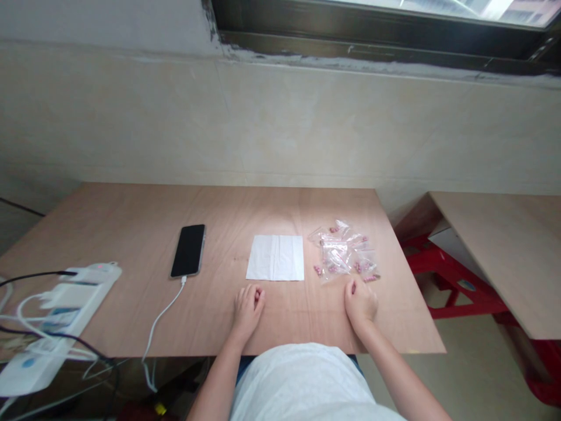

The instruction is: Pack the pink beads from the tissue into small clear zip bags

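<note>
My left hand (249,308) rests on the wooden table, its fingers curled into a loose fist with nothing showing in it. Just beyond it lies a flat white square of tissue (275,258) with a fold line down the middle. On the right, my right hand (361,302) is also closed in a fist on the tabletop, and no object shows in it. Close in front of that fist is a loose pile of small clear plastic bags (342,252) with little pink and red pieces in them; the kind of piece is too small to tell.
A black-screened phone (188,251) lies left of the tissue, with a white charging cable (154,325) running off the front edge. At the far left is a white power strip (65,318) with plugs and cables. Right of the table stand a red stool (456,280) and another table (504,245).
</note>
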A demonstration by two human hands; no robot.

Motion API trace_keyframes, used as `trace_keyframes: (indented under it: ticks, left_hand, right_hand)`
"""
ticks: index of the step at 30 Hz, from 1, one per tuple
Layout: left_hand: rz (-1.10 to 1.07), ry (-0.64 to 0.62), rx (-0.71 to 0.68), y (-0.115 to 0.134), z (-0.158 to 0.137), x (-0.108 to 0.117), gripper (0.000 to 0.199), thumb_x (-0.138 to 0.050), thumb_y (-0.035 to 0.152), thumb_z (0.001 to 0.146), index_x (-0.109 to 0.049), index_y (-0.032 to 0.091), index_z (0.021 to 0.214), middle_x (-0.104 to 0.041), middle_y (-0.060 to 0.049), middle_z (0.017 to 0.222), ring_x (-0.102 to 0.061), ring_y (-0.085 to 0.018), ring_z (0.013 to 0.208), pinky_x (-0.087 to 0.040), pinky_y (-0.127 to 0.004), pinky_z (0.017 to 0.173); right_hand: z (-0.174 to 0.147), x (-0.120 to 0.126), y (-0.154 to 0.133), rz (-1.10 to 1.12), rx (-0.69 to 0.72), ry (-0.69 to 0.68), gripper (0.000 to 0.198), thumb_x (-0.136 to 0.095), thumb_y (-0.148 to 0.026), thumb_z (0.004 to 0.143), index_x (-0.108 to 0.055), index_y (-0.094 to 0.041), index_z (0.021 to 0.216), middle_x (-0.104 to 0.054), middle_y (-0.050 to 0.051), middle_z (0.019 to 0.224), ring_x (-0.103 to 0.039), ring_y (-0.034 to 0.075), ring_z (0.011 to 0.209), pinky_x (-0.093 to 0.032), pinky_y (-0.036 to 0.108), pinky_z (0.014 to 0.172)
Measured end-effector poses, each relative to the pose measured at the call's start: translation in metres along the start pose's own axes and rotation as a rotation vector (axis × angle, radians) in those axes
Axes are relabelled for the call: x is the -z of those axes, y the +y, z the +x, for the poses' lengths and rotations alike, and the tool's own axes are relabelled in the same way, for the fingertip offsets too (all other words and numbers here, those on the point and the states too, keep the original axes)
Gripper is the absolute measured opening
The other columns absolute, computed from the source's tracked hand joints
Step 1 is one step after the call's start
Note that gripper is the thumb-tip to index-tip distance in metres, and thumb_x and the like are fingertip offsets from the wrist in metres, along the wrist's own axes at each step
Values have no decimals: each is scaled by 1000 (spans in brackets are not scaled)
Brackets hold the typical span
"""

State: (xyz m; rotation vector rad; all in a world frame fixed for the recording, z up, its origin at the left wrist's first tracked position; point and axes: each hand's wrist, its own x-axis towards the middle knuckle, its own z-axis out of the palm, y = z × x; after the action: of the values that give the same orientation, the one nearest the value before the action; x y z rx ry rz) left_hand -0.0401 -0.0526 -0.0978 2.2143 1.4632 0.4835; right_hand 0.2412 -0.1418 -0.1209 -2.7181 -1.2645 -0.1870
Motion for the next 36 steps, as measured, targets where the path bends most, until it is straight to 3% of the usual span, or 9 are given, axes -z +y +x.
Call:
trace_keyframes:
  ticks: [28, 36]
  left_hand:
    - [8, -18, 40, 2, 12, 2, 16, -39, 28, 81, -48, 19, 70, -48, 0, 63, -46, -17, 64, -35, -29, 64]
    - [-6, -45, 46, 0, 14, 2, 18, -39, 30, 81, -49, 19, 71, -49, 0, 63, -46, -17, 64, -35, -29, 63]
  right_hand:
    - [5, 3, -2, 7, -15, -12, 30, -35, -26, 83, -54, -15, 63, -55, 6, 59, -45, 14, 53, -20, 27, 53]
    - [12, 6, -4, 125, -70, -81, 31, -32, -27, 84, -54, -15, 65, -58, 7, 64, -47, 16, 59, -23, 26, 56]
